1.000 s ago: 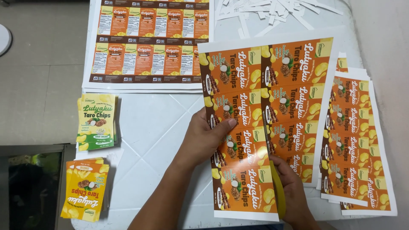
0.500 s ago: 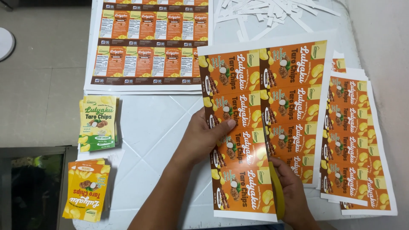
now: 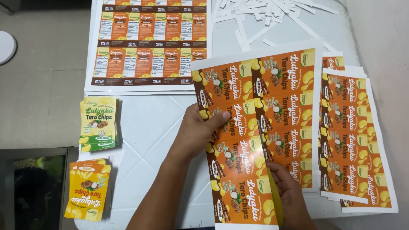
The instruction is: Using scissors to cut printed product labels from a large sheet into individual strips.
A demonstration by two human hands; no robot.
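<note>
My left hand [image 3: 200, 132] grips the left edge of a printed sheet of orange snack labels [image 3: 255, 127], thumb on top, and holds it slightly above the white table [image 3: 149, 127]. Low on the sheet, between its two columns of labels, my right hand [image 3: 292, 194] is closed around a narrow yellow tool [image 3: 276, 204]. Most of the tool is hidden by the hand and the paper. The sheet looks split along that middle line near its lower end.
More orange label sheets [image 3: 362, 140] are stacked at the right. A sheet of back labels [image 3: 149, 42] lies at the far left of the table. White paper strips [image 3: 264, 12] are scattered at the top. Cut green labels [image 3: 99, 123] and orange labels [image 3: 87, 189] sit at the left edge.
The sheet in my hands has shifted a little lower and to the left in view. Both hands keep the same hold.
</note>
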